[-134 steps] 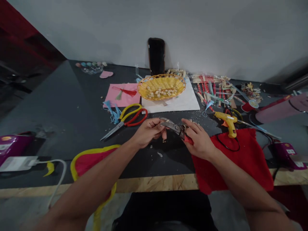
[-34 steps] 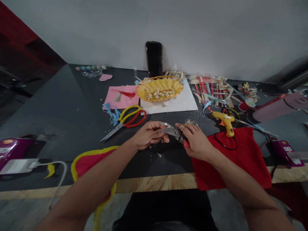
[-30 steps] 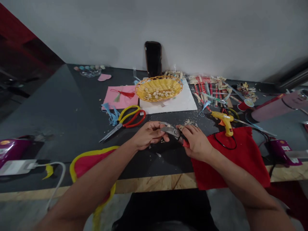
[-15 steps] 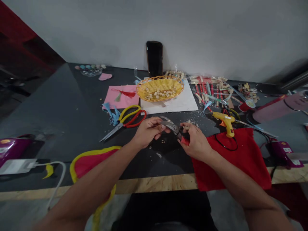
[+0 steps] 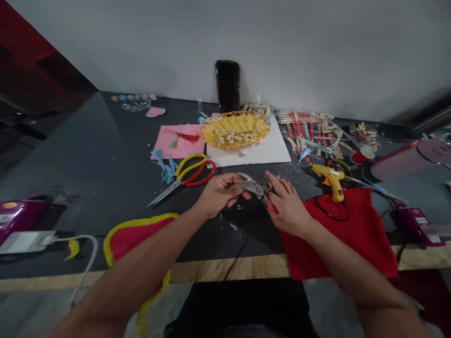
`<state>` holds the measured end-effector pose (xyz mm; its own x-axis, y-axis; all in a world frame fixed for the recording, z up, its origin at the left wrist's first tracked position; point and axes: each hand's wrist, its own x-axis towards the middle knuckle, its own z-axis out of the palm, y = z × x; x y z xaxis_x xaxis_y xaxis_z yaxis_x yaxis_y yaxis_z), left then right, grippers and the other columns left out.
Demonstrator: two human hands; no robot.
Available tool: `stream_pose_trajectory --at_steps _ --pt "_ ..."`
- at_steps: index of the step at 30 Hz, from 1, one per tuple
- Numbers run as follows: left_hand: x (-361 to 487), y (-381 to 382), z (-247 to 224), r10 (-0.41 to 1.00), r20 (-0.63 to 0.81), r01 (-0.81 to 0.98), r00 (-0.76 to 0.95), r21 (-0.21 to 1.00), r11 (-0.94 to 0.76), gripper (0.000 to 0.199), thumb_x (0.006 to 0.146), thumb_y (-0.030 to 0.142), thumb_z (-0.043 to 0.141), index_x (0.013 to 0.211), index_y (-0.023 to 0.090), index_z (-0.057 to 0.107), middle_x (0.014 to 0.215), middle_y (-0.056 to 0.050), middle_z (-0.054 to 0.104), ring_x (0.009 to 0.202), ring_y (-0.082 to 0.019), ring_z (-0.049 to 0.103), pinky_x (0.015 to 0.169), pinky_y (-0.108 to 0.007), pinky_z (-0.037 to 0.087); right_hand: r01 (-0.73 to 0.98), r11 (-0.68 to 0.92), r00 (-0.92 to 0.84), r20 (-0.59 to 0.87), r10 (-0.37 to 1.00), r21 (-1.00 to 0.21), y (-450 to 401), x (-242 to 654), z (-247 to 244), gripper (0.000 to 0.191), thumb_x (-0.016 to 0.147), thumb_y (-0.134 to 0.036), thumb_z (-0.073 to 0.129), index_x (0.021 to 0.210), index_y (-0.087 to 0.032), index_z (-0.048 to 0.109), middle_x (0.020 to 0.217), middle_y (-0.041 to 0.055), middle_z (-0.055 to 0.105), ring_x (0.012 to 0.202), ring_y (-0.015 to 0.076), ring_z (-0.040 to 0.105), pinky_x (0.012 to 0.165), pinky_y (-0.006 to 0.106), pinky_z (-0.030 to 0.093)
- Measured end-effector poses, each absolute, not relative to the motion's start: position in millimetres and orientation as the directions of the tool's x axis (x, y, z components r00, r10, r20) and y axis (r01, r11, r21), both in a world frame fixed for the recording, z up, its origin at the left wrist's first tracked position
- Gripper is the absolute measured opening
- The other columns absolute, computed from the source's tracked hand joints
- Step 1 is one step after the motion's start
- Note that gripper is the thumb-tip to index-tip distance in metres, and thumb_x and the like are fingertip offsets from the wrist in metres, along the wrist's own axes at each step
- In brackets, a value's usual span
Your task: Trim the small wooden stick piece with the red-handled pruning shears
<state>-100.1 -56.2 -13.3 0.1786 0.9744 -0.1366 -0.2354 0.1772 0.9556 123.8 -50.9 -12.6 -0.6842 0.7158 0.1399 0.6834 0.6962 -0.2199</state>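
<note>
My right hand (image 5: 289, 204) is wrapped round the red handle of a pair of pruning shears (image 5: 256, 188), its index finger lying out along the pivot side. The shears' two curved metal blades stand apart and point left. At their tips, the thumb and fingers of my left hand (image 5: 221, 193) are pinched together; whatever they hold is too small to make out. Pale crumbs and chips (image 5: 233, 226) lie on the dark table below. Just beyond the left hand rest large scissors (image 5: 181, 180) with one yellow and one red handle.
A yellow woven basket (image 5: 235, 133) with small pale pieces stands on a white board (image 5: 253, 160), before a phone (image 5: 228, 87). Rightward lie a yellow glue gun (image 5: 329, 178), red cloth (image 5: 348, 244) and wrapped sticks (image 5: 303, 126). Pink paper (image 5: 162, 141) and blue tassels (image 5: 165, 169) lie leftward.
The shears' blades have spread a little as my right hand's fingers loosened and straightened. My left hand stays pinched at the tips. The view has shifted slightly.
</note>
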Motion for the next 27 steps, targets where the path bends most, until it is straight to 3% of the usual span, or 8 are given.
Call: stream_pose_trajectory --at_steps 13,18,22,27 --pt "-103 -57 -9 0.951 -0.15 -0.204 0.27 0.956 0.209 0.031 0.07 0.036 0.078 0.081 0.01 0.065 0.065 -0.006 0.071 0.034 -0.003 0.038 0.034 -0.017 0.022 0.621 0.731 -0.722 0.156 0.674 -0.283 -48 127 -12 0.025 0.08 -0.022 0.058 0.105 -0.017 0.059 0.151 0.0151 0.039 0.129 0.0309 0.043 0.102 0.049 0.041" --pt "-101 -56 -9 0.958 -0.149 -0.262 0.243 0.941 0.213 0.031 0.068 0.035 0.08 0.078 0.01 0.064 0.063 -0.006 0.07 0.035 -0.002 0.038 0.034 -0.017 0.022 0.643 0.644 -0.59 0.268 0.761 -0.414 -48 123 -19 0.047 0.081 -0.029 0.06 0.123 -0.013 0.048 0.137 0.0192 0.052 0.124 0.0292 0.051 0.101 0.048 0.044" --pt "-99 -57 -9 0.958 -0.145 -0.28 0.248 0.936 0.214 0.033 0.067 0.037 0.08 0.076 0.01 0.063 0.062 -0.006 0.069 0.034 -0.002 0.037 0.034 -0.017 0.022 0.673 0.635 -0.622 0.175 0.763 -0.38 -48 121 -15 0.066 0.081 -0.03 0.059 0.141 -0.015 0.037 0.132 0.0161 0.054 0.123 0.0313 0.049 0.101 0.05 0.043" --pt "-95 -60 -8 0.957 -0.136 -0.28 0.255 0.937 0.207 0.033 0.069 0.039 0.079 0.075 0.011 0.063 0.061 -0.005 0.069 0.034 -0.002 0.035 0.034 -0.017 0.022 0.695 0.614 -0.627 0.103 0.773 -0.375 -49 122 -11 0.058 0.076 -0.017 0.054 0.134 -0.017 0.047 0.125 0.0132 0.057 0.117 0.0279 0.05 0.098 0.044 0.044"
